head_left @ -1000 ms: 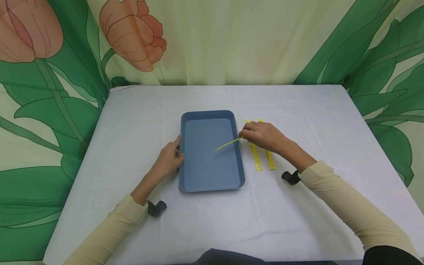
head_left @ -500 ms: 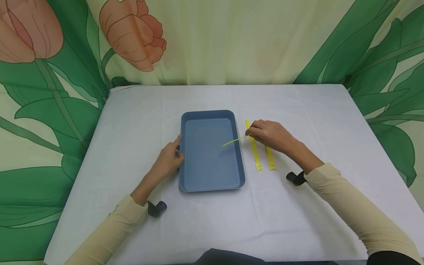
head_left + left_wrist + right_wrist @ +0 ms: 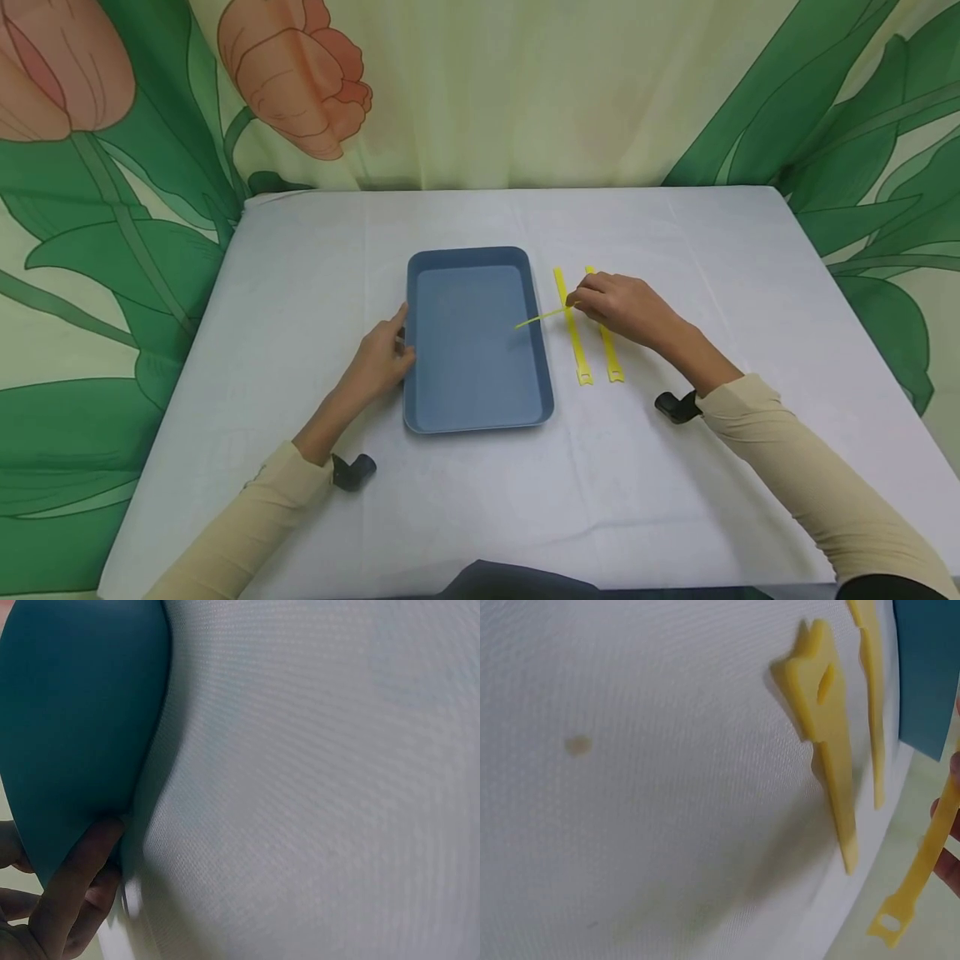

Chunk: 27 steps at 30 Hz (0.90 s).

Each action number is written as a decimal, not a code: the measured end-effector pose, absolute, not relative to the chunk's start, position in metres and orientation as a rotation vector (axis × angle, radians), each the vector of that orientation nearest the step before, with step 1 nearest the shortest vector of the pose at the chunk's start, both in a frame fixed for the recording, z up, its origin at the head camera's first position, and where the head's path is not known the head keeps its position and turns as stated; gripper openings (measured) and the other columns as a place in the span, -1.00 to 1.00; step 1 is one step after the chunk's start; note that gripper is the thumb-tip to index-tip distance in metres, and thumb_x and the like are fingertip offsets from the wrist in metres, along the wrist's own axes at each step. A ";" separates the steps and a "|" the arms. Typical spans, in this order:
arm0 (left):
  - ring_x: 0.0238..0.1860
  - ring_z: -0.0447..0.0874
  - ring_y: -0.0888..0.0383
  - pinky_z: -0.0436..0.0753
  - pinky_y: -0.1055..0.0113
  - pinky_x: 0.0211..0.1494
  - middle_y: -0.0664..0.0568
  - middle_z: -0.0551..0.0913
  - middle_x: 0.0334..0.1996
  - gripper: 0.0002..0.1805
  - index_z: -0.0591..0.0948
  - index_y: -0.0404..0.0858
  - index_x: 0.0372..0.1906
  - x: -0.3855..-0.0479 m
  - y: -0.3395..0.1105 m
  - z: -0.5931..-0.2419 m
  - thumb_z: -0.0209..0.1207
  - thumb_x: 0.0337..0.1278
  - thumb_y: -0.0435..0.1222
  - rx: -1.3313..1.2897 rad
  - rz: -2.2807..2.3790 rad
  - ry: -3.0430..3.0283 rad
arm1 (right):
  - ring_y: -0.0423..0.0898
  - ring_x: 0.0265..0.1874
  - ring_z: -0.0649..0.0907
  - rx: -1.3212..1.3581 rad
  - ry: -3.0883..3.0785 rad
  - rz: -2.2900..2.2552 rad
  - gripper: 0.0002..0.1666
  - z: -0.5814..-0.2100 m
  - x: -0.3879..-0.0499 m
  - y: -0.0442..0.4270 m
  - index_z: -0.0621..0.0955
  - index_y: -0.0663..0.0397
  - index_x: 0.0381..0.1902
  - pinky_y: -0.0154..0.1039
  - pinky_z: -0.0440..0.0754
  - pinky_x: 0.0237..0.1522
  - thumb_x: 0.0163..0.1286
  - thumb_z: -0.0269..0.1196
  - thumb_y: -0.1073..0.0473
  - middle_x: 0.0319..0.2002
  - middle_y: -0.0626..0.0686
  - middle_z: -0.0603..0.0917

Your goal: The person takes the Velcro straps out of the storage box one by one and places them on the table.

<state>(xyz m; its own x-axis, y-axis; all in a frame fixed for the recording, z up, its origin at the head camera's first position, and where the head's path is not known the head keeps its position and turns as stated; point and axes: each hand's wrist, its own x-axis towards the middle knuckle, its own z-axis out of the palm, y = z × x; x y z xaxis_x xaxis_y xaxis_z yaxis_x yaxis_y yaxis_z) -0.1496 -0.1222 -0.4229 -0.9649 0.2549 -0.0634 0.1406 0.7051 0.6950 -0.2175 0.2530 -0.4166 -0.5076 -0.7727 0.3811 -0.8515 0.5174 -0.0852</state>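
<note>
A blue-grey tray [image 3: 480,342] lies on the white cloth. My left hand [image 3: 375,358] touches its left edge, thumb and forefinger against the side; in the left wrist view the fingertips [image 3: 101,832] rest on the tray's outer wall. Over the right edge, my right hand [image 3: 618,308] pinches a yellow hook-and-loop cable tie [image 3: 536,318], whose thin end reaches over the tray. The right wrist view shows this tie's slotted head [image 3: 891,919] hanging free. Beneath the right hand lie two more yellow cable ties, a nearer-tray one [image 3: 573,333] and an outer one [image 3: 612,358] partly covered.
The white-clothed table [image 3: 712,250] extends around the tray on all sides. Behind it hangs a curtain [image 3: 510,92] printed with tulips and leaves. Dark wrist cameras [image 3: 354,472] sit under both cuffs.
My right hand has moved to the right, drawing the pinched cable tie partly back from over the tray. The left hand and the tray stay in place.
</note>
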 end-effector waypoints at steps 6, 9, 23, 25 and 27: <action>-0.11 0.55 -0.12 0.63 0.18 -0.14 -0.36 0.48 -0.09 -0.25 0.03 -0.50 0.40 -0.149 -0.122 -0.421 0.06 0.11 -0.48 0.318 1.102 2.738 | -0.08 -0.38 0.59 1.355 -2.467 0.381 -0.72 -0.416 -0.217 0.255 0.65 0.10 -0.26 -0.20 0.59 -0.39 0.03 0.40 0.40 -0.34 0.00 0.60; -0.11 0.55 -0.11 0.63 0.18 -0.14 -0.35 0.48 -0.08 -0.24 0.03 -0.49 0.41 -0.149 -0.123 -0.421 0.06 0.11 -0.47 0.303 1.093 2.728 | -0.09 -0.39 0.59 1.356 -2.473 0.375 -0.71 -0.416 -0.217 0.256 0.66 0.10 -0.26 -0.20 0.59 -0.38 0.02 0.40 0.40 -0.35 0.00 0.60; -0.10 0.55 -0.11 0.63 0.18 -0.14 -0.35 0.47 -0.07 -0.24 0.03 -0.49 0.41 -0.149 -0.124 -0.421 0.07 0.11 -0.48 0.325 1.109 2.732 | -0.09 -0.43 0.58 1.288 -2.491 0.374 -0.69 -0.417 -0.209 0.279 0.65 0.09 -0.27 -0.22 0.56 -0.49 -0.01 0.41 0.42 -0.35 0.00 0.60; -0.09 0.54 -0.12 0.63 0.17 -0.13 -0.36 0.47 -0.07 -0.24 0.03 -0.49 0.41 -0.148 -0.124 -0.421 0.07 0.12 -0.48 0.326 1.114 2.734 | -0.08 -0.41 0.59 1.280 -2.494 0.374 -0.69 -0.417 -0.208 0.282 0.66 0.09 -0.27 -0.21 0.57 -0.48 -0.02 0.41 0.43 -0.35 0.01 0.60; -0.09 0.54 -0.11 0.62 0.17 -0.12 -0.36 0.47 -0.06 -0.24 0.03 -0.48 0.41 -0.149 -0.124 -0.421 0.08 0.12 -0.48 0.324 1.114 2.733 | -0.07 -0.40 0.60 1.268 -2.503 0.365 -0.69 -0.416 -0.208 0.284 0.66 0.09 -0.26 -0.20 0.58 -0.47 -0.01 0.41 0.43 -0.34 0.02 0.60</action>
<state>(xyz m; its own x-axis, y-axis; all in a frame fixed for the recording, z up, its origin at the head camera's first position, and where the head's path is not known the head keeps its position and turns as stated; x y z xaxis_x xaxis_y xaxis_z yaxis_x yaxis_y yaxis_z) -0.1485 -0.1235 -0.4205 -0.9616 0.2635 -0.0765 0.1349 0.6969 0.7044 -0.2079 0.2840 -0.4156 -0.5598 -0.7340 0.3846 -0.8133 0.5756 -0.0854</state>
